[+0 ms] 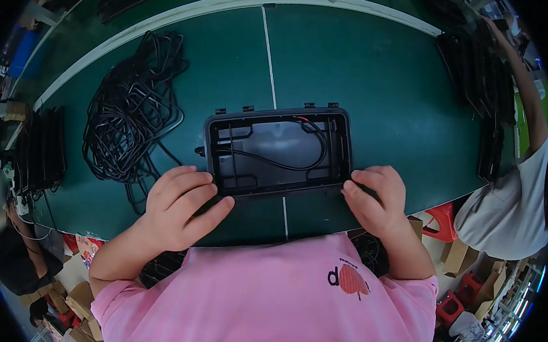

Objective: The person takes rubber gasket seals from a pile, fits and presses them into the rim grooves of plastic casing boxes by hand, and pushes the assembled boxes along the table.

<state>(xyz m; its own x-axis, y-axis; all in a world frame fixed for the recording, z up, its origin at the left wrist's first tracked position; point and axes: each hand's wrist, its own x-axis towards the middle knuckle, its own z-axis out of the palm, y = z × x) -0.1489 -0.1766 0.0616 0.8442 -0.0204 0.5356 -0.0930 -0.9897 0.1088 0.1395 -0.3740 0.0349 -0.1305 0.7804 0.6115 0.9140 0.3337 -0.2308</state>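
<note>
An open black plastic box (269, 142) lies on the green table in front of me, its hollow side up. Inside it a black cable (274, 163) curves round to a reddish end near the top edge. My left hand (187, 206) is at the box's lower left corner, fingertips touching the rim, thumb and fingers apart. At the lower right corner, my right hand (378, 196) rests its fingertips against the side, fingers bent and slightly apart. Neither hand is wrapped round anything. A tangled heap of black cable (130, 109) lies left of the box.
Stacked black parts stand at the table's left end (40, 147) and right end (474, 76). A white strip (269, 51) crosses the green table top (356, 63). One person (510, 204) is at the right, another (24, 250) at the left. Red stools and cartons are beyond the table.
</note>
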